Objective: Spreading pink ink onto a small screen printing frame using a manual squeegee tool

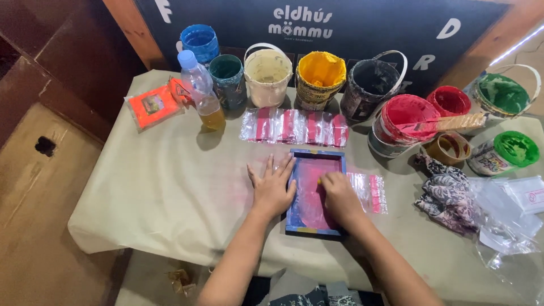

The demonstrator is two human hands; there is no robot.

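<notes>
Table [170, 187]: left hand [272, 190] flat beside frame [314, 192]; right hand [340, 195] fisted inside.

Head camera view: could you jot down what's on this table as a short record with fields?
Surface: table under a pale cloth
Left hand: flat on the cloth, touching the frame's left edge
Right hand: fist pressing inside the blue-framed screen, pink with ink
Under frame: clear bag sticking out right
Behind: row of printed bags, open paint buckets
Far left: plastic bottle
Right: patterned cloth

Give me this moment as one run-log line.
left hand flat on table, bracing blue frame | right hand pressing inside frame on pink screen | printed bags behind | paint buckets at back
</notes>
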